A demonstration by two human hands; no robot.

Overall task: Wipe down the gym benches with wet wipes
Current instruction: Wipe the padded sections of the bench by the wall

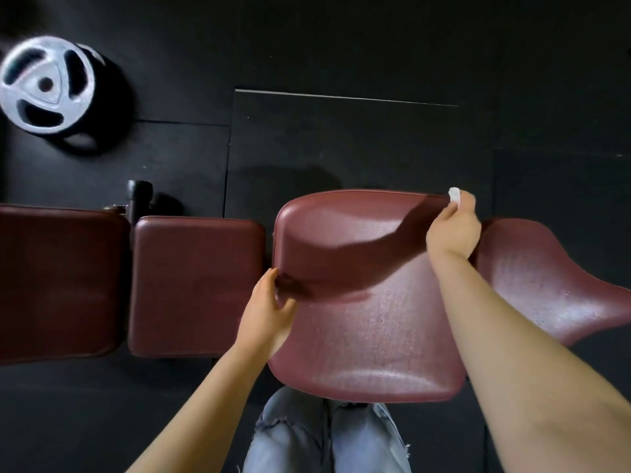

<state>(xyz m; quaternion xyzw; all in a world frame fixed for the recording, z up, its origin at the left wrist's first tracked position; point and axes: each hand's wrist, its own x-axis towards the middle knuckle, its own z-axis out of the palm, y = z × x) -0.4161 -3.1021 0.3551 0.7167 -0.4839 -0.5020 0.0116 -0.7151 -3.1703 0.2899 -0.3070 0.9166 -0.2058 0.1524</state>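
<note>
Now wiping the bench's far corner

Right hand [452, 227] pinches a white wipe [454, 194] in curled fingers at the far right corner of the maroon bench pad [368, 322]. Left hand [269, 308] grips the pad's left edge, fingers curled round it.

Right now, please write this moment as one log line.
right hand: holds wet wipe at far edge of wide maroon pad | left hand: grips pad's left edge | weight plate: on floor
</note>
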